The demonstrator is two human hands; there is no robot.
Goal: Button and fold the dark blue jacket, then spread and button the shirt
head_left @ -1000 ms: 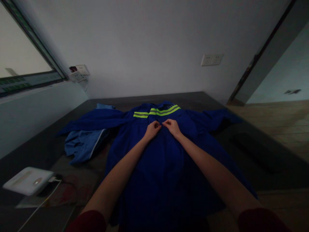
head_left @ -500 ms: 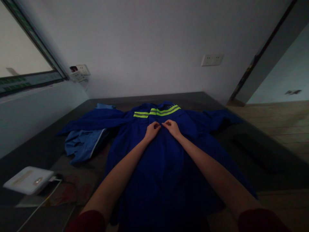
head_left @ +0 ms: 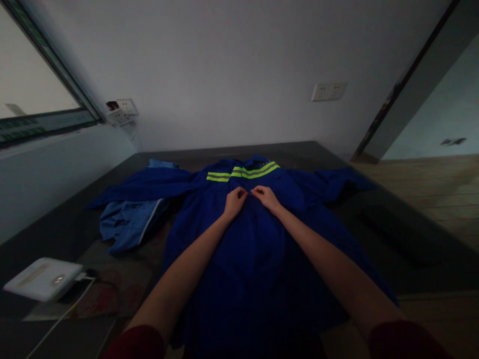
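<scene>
A dark blue work jacket (head_left: 254,259) lies spread on the dark table, its collar toward the wall and its sleeves out to both sides. A yellow-green reflective stripe (head_left: 260,171) crosses its chest. Just below the stripe, at the front opening, my left hand (head_left: 235,201) pinches the jacket's front edge. Close beside it on the right, my right hand (head_left: 265,196) pinches the same front, fingertips almost meeting the left ones. Any button or zip between the fingers is too small and dark to make out.
A lighter blue garment (head_left: 129,224) lies under the jacket's left-hand sleeve. At the lower left sits a white box-shaped device (head_left: 43,279) with a cable (head_left: 62,319). A dark flat object (head_left: 400,234) rests on the right. Behind the table (head_left: 299,149) is a wall with sockets (head_left: 329,91).
Both hands stay at the jacket's front, with only slight finger movement. My left hand has shifted a little to the left; the jacket lies nearly the same.
</scene>
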